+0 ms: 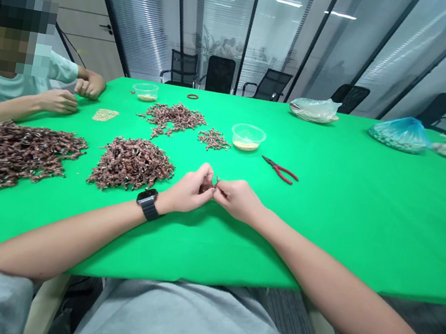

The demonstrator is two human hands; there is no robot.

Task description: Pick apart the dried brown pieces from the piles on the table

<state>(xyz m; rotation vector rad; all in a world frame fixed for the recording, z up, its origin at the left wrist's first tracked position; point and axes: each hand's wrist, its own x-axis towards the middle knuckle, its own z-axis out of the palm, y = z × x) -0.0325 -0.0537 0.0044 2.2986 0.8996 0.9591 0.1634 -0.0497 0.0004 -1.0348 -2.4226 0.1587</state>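
My left hand (190, 191), with a dark watch (148, 203) on its wrist, is closed in a pinch. My right hand (238, 199) meets it, its fingertips pressed together too. Between the two sets of fingertips a small dark brown piece (216, 181) sticks up; most of it is hidden. It resembles the thin, brown, twisted pieces in the heap (132, 164) left of my hands. Beyond them lie a small group of such pieces (214, 139) and a clear plastic bowl (248, 137) with pale grains at its bottom. Red-handled pliers (280, 170) rest to the right, jaws slightly apart.
Left and farther back are more brown heaps (20, 153) (177, 118). A second bowl (145, 91), pale grains (105, 115) and a reddish ring (192, 96) lie there. A co-worker's hand (58, 101) rests at left. Plastic bags (313, 109) (400, 133) stand at the back right of the green-covered table (352, 211).
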